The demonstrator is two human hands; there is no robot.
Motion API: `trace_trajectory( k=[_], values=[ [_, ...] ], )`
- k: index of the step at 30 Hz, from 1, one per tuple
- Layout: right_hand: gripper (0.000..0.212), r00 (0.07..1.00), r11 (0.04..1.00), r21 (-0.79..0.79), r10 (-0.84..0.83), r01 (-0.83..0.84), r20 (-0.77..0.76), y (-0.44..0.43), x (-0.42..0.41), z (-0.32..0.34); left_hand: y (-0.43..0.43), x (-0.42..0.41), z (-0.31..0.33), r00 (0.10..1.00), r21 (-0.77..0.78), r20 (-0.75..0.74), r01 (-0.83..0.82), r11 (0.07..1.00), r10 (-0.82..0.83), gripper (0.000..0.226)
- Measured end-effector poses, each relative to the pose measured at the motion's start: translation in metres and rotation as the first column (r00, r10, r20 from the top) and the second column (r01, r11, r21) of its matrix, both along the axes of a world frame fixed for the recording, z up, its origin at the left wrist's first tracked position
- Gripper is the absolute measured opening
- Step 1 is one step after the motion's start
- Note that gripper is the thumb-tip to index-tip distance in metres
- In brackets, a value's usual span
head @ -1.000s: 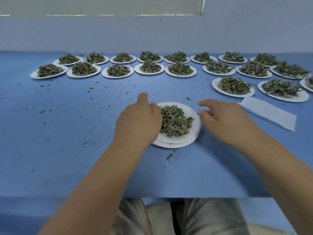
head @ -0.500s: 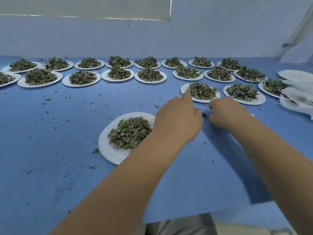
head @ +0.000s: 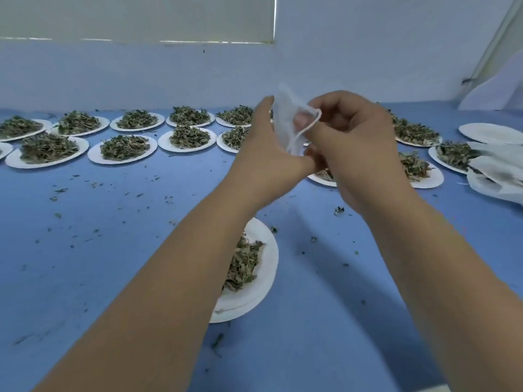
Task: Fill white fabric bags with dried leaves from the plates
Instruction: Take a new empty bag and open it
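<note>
Two rows of white plates (head: 121,158) heaped with dried leaves (head: 124,147) are lining the far side of a blue table (head: 85,264), with leaf crumbs (head: 339,211) lying scattered over its surface. At the right edge, a pile of white bags (head: 498,172) is lying just beside an empty plate (head: 491,133). The nearest plate (head: 264,281) of leaves is sitting close to the person, its left part hidden under the left forearm, while the raised hands are blocking several plates in the far rows. The left hand (head: 268,149) and right hand (head: 355,134) are meeting in the air above the table, both gripping one white fabric bag (head: 284,120) between them. The left thumb is lying along the bag's left edge, and the right hand's curled fingers are pinching its corded rim. The bag is hanging clear of the table.
</note>
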State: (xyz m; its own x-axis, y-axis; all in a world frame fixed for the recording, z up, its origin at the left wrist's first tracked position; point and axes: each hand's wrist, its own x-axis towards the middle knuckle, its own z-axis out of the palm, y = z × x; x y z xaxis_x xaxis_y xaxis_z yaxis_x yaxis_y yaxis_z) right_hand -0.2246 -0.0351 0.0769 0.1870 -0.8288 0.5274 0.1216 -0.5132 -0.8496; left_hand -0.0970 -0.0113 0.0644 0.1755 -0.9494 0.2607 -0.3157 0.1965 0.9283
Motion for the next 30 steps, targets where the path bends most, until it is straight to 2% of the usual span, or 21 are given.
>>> trace_trajectory(
  k=[3, 7, 11, 15, 17, 19, 21, 23, 25, 28, 30],
  values=[
    [0.019, 0.998, 0.998, 0.015, 0.055, -0.055, 0.017, 0.005, 0.022, -0.004, 0.007, 0.025, 0.006, 0.975, -0.111, 0.149, -0.150, 0.982, 0.166, 0.098],
    [0.033, 0.994, 0.995, -0.084, 0.050, -0.058, -0.093, 0.015, 0.046, -0.009, 0.023, 0.061, 0.003, 0.846, -0.253, 0.357, -0.320, 0.913, 0.395, 0.076],
    [0.024, 0.961, 0.980, -0.197, -0.055, 0.001, -0.270, 0.028, 0.070, -0.008, 0.043, 0.090, -0.004, 0.681, -0.346, 0.574, -0.302, 0.888, 0.455, 0.068],
    [0.015, 0.949, 0.979, -0.195, -0.011, -0.053, -0.316, 0.038, 0.091, -0.012, 0.059, 0.118, -0.011, 0.497, -0.409, 0.699, -0.313, 0.857, 0.515, 0.059],
    [0.014, 0.929, 0.962, -0.260, -0.014, -0.089, -0.370, 0.041, 0.100, -0.015, 0.065, 0.126, -0.017, 0.451, -0.391, 0.744, -0.306, 0.868, 0.494, 0.056],
    [0.008, 0.909, 0.940, -0.321, -0.033, -0.112, -0.415, 0.042, 0.107, -0.020, 0.068, 0.133, -0.024, 0.504, -0.362, 0.726, -0.298, 0.883, 0.468, 0.055],
    [0.006, 0.917, 0.930, -0.357, -0.062, -0.091, -0.394, 0.041, 0.111, -0.025, 0.070, 0.140, -0.029, 0.639, -0.294, 0.637, -0.315, 0.902, 0.431, 0.060],
    [0.010, 0.928, 0.920, -0.388, -0.102, -0.049, -0.359, 0.038, 0.112, -0.028, 0.071, 0.143, -0.037, 0.707, -0.251, 0.578, -0.322, 0.913, 0.408, 0.063],
    [0.006, 0.906, 0.888, -0.459, -0.184, -0.014, -0.382, 0.034, 0.112, -0.031, 0.073, 0.145, -0.047, 0.723, -0.224, 0.564, -0.331, 0.917, 0.399, 0.064],
    [0.005, 0.827, 0.791, -0.610, -0.371, 0.043, -0.422, 0.030, 0.113, -0.039, 0.074, 0.143, -0.058, 0.751, -0.173, 0.540, -0.343, 0.923, 0.380, 0.068],
    [0.005, 0.819, 0.771, -0.634, -0.401, 0.060, -0.411, 0.032, 0.113, -0.044, 0.072, 0.144, -0.061, 0.703, -0.201, 0.584, -0.360, 0.911, 0.406, 0.074]
  ],
)
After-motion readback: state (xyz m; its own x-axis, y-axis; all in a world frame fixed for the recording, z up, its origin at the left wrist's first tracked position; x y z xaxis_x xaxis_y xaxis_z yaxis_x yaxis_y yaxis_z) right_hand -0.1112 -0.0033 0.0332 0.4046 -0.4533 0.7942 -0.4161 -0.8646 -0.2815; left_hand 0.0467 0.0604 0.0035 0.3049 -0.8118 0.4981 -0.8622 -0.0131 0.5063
